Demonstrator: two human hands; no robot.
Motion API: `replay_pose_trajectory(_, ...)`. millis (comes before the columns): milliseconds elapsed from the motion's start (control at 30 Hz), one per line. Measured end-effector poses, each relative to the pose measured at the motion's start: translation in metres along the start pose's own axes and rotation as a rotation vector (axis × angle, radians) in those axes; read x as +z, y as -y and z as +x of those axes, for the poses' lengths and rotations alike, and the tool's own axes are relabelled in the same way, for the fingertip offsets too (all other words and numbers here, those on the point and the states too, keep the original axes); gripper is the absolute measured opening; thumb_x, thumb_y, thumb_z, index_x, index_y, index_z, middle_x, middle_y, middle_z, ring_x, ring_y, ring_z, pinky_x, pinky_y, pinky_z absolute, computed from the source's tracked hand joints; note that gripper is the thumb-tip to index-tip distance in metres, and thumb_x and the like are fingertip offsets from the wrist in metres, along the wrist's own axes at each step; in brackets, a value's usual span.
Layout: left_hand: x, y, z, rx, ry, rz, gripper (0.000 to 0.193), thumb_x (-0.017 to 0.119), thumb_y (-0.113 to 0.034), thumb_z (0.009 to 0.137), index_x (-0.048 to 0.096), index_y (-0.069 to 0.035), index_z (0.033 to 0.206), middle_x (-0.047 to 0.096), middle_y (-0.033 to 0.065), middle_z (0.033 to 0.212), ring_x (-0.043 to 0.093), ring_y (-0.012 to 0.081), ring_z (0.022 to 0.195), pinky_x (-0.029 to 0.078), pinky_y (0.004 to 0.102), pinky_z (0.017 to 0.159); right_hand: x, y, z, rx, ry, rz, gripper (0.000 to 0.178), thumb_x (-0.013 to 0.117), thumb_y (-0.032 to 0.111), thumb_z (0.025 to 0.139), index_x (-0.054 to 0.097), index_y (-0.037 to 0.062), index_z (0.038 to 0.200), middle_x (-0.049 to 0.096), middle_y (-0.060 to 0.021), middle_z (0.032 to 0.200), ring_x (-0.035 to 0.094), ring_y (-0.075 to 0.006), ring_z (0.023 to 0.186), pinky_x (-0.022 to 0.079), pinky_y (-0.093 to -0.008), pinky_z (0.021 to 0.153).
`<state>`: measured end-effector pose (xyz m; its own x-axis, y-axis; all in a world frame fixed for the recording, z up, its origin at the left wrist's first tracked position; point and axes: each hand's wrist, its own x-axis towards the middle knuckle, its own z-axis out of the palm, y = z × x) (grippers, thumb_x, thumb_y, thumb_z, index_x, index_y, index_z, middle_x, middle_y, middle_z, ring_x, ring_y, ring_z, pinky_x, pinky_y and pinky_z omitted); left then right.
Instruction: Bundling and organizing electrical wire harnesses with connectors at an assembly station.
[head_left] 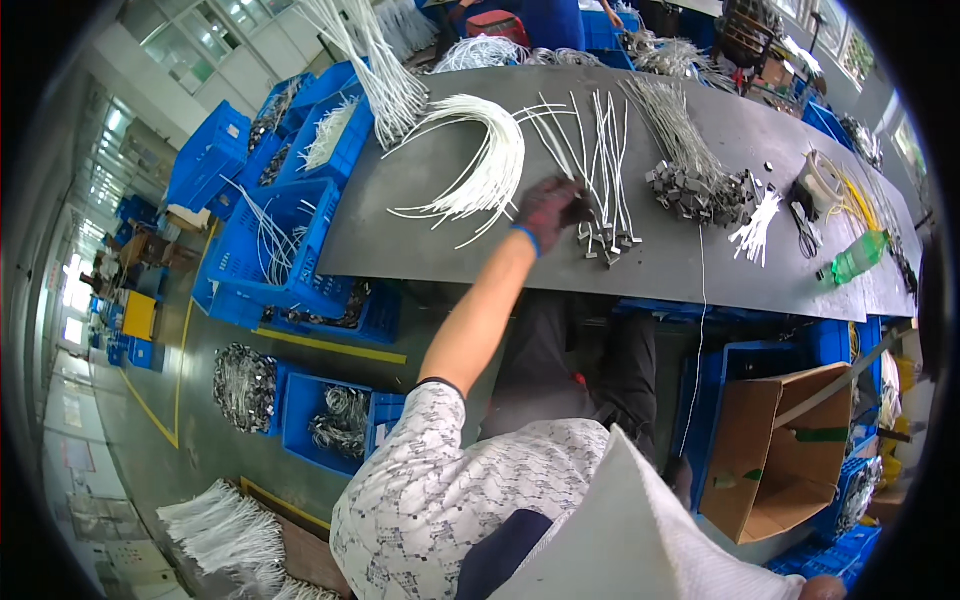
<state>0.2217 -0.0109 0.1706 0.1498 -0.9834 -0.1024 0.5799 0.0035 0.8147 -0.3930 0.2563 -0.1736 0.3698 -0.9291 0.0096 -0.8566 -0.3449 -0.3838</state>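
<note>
My left hand [552,208], in a dark red and grey glove, is over the metal-topped table. Its fingers are blurred, and I cannot tell if they grip anything. Just right of it lie several loose white cables [608,150], fanned out, with dark connector blocks [607,242] at their near ends. To its left is a thick curved bundle of white cables [505,140]. My right hand cannot be made out; a white cloth [610,530] covers much of the lower right.
A bundle of cables with grey blocks [700,190], short white strips [758,228] and a green bottle [858,257] lie to the right. Blue crates [222,255] stand left. An open cardboard box [745,455] is below right. A person [552,25] is across the table.
</note>
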Motion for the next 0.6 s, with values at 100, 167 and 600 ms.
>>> replay_pose_trajectory(100,0.017,0.07,0.021,-0.044,-0.034,0.032,0.013,0.06,-0.012,0.096,0.06,-0.003,0.106,0.068,0.012,0.087,0.07,0.0256,0.073,0.062,0.0417,0.069,-0.048,0.098,0.017,0.837,0.104,0.788,0.022,0.055,0.02,0.095,0.065,0.0014,0.1,0.064,-0.0179,0.078,0.062,-0.0341,0.071,0.047,-0.0441,0.065)
replay_pose_trajectory(167,0.031,0.118,0.037,-0.092,-0.034,0.054,0.011,0.06,-0.012,0.096,0.058,-0.003,0.102,0.067,0.0114,0.083,0.069,0.0257,0.067,0.062,0.042,0.063,-0.043,0.103,0.031,0.401,-0.089,0.49,0.024,0.053,0.021,0.098,0.066,0.0019,0.106,0.066,-0.0222,0.088,0.063,-0.042,0.081,0.048,-0.0425,0.069)
replay_pose_trajectory(600,0.091,0.119,0.062,0.387,-0.389,-0.041,0.016,0.055,-0.018,0.1,0.058,-0.005,0.091,0.065,0.0083,0.072,0.066,0.0186,0.058,0.057,0.0333,0.054,-0.081,0.109,0.095,0.366,0.2,-0.055,0.021,0.047,0.01,0.095,0.067,0.0063,0.1,0.068,-0.0218,0.094,0.067,-0.0423,0.089,0.054,-0.0482,0.072)
